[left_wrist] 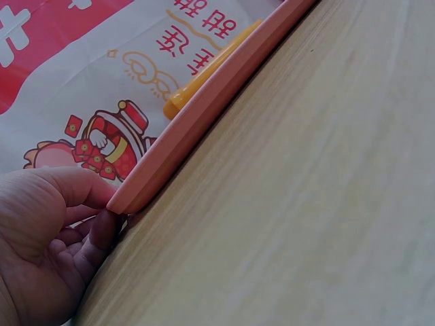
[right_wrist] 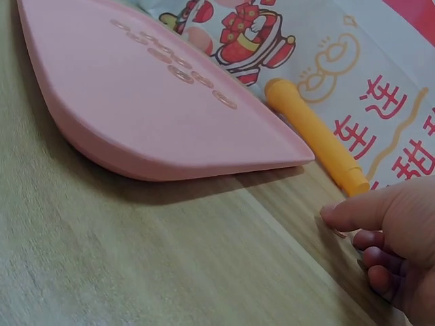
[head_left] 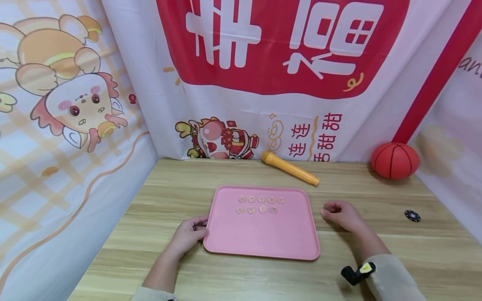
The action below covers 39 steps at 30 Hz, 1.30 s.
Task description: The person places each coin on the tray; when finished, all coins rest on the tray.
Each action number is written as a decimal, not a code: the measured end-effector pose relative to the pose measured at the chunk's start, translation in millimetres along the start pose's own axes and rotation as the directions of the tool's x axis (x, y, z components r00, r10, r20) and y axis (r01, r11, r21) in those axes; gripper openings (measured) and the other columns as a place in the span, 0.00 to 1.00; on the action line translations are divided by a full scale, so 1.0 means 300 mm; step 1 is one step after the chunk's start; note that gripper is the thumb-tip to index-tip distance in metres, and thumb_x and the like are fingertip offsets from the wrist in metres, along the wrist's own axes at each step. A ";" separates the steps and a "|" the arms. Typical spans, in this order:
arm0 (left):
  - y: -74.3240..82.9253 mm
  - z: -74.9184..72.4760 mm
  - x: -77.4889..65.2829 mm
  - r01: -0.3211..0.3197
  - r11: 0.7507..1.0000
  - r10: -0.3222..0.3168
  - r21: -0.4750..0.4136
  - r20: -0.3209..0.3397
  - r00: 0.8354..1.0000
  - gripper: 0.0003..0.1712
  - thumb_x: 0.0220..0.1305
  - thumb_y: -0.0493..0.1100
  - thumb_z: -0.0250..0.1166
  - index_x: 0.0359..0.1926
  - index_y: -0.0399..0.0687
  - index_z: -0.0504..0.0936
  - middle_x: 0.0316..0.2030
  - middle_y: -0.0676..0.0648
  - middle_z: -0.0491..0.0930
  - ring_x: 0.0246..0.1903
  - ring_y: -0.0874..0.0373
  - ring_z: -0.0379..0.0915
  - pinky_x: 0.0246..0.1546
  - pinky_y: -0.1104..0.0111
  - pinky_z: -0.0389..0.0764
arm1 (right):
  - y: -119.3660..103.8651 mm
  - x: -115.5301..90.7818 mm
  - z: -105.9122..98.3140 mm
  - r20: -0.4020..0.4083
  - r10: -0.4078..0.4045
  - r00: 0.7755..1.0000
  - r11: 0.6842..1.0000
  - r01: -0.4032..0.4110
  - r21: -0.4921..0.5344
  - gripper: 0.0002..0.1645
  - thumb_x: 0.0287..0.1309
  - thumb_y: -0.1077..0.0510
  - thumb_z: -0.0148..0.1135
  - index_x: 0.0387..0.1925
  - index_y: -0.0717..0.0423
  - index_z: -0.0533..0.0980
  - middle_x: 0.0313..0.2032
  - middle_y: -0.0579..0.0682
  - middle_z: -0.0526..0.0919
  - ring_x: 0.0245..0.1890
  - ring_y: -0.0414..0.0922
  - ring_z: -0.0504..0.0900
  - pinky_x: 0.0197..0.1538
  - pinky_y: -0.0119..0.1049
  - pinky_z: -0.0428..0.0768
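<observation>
A pink tray (head_left: pixel 261 234) lies on the wooden table, with several copper-coloured coins (head_left: pixel 262 209) in two rows on its far half. My left hand (head_left: pixel 189 235) pinches the tray's left rim; in the left wrist view, thumb and fingers meet at the tray's corner (left_wrist: pixel 129 200). To the right of the tray, apart from it, is my right hand (head_left: pixel 343 215), its fingers curled. The right wrist view shows the thin edge of a coin (right_wrist: pixel 338 233) at the fingertips of that hand (right_wrist: pixel 401 238), mostly hidden by them.
Behind the tray lies an orange toy microphone (head_left: pixel 290 168). A red toy basketball (head_left: pixel 395 161) sits at the back right. Nearer, on the right, is a black poker chip (head_left: pixel 412 215). Printed cloth (head_left: pixel 233 100) hangs along the table's back and sides.
</observation>
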State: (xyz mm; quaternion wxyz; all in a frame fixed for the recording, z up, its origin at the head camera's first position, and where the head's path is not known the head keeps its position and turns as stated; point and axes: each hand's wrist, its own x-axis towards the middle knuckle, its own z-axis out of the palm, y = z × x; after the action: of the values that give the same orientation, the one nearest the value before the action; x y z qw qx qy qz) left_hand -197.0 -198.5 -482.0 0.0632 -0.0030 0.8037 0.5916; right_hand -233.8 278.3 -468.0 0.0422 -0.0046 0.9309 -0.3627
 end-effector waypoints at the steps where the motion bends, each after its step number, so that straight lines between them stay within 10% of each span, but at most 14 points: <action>1: 0.000 0.000 0.000 0.001 1.000 -0.001 0.000 0.000 1.000 0.30 0.51 0.28 0.64 0.59 0.28 0.75 0.47 0.35 0.82 0.39 0.57 0.80 0.34 0.75 0.80 | 0.002 0.004 0.000 0.002 -0.001 1.000 1.000 0.001 -0.010 0.29 0.60 0.48 0.65 0.53 0.68 0.77 0.46 0.62 0.84 0.47 0.51 0.80 0.50 0.40 0.76; 19: -0.003 0.001 0.006 -0.009 1.000 0.009 0.008 0.001 1.000 0.30 0.50 0.28 0.64 0.58 0.27 0.76 0.45 0.36 0.83 0.36 0.59 0.79 0.33 0.74 0.80 | -0.009 0.000 0.004 -0.003 0.008 1.000 0.998 -0.008 0.056 0.16 0.58 0.56 0.66 0.38 0.66 0.73 0.30 0.50 0.78 0.31 0.42 0.74 0.35 0.35 0.76; 29: -0.003 0.002 0.005 -0.010 1.000 0.010 0.017 -0.004 1.000 0.30 0.50 0.28 0.64 0.58 0.28 0.76 0.45 0.37 0.83 0.36 0.59 0.79 0.32 0.74 0.80 | -0.048 -0.001 0.003 0.053 0.119 0.992 0.944 -0.129 0.304 0.27 0.67 0.56 0.57 0.61 0.70 0.70 0.39 0.54 0.81 0.34 0.34 0.80 0.38 0.27 0.83; 39: 0.001 0.003 0.002 -0.003 1.000 0.003 -0.002 -0.003 1.000 0.30 0.50 0.28 0.64 0.58 0.27 0.76 0.45 0.36 0.83 0.36 0.59 0.79 0.32 0.74 0.80 | -0.139 0.011 0.037 0.027 -0.010 1.000 0.940 0.000 0.342 0.33 0.57 0.60 0.66 0.61 0.71 0.69 0.45 0.61 0.80 0.37 0.36 0.78 0.40 0.29 0.81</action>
State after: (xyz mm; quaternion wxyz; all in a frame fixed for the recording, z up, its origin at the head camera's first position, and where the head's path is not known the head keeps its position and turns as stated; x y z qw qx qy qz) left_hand -197.6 -197.6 -482.0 0.0612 -0.0027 0.8032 0.5926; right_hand -237.1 240.0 -448.2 0.0544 -0.0046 0.8530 -0.5190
